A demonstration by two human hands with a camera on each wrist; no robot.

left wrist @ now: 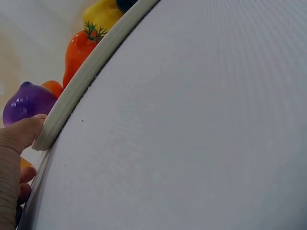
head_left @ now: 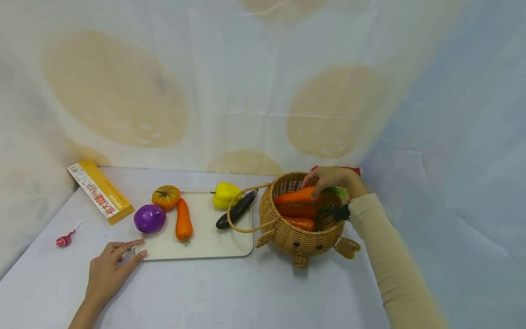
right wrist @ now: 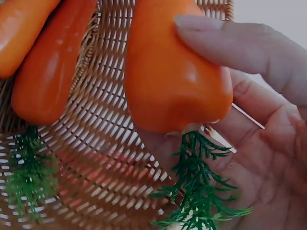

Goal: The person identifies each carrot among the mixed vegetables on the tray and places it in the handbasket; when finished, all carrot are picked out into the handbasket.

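My right hand [head_left: 330,178] reaches into the brown wicker basket [head_left: 283,235] and grips an orange carrot [right wrist: 177,72] with green leaves, thumb across its side. Two more carrots lie beside it, including a darker one [right wrist: 53,72]. At the near left corner of the cream tray [head_left: 222,244], my left hand [head_left: 108,269] holds the rim between thumb and fingers. On that tray are another carrot [head_left: 183,221], a purple onion [head_left: 149,218], a small pumpkin [head_left: 166,197], a yellow bell pepper [head_left: 225,195] and an eggplant [head_left: 237,210].
A yellow and white pasta box [head_left: 100,192] lies at the back left. Nearer is a pink lollipop [head_left: 65,240]. The basket's handle [head_left: 234,224] leans out over the tray's right side. Behind the basket shows a red item [head_left: 358,172], mostly hidden. Patterned cloth [head_left: 238,91] hangs behind the table.
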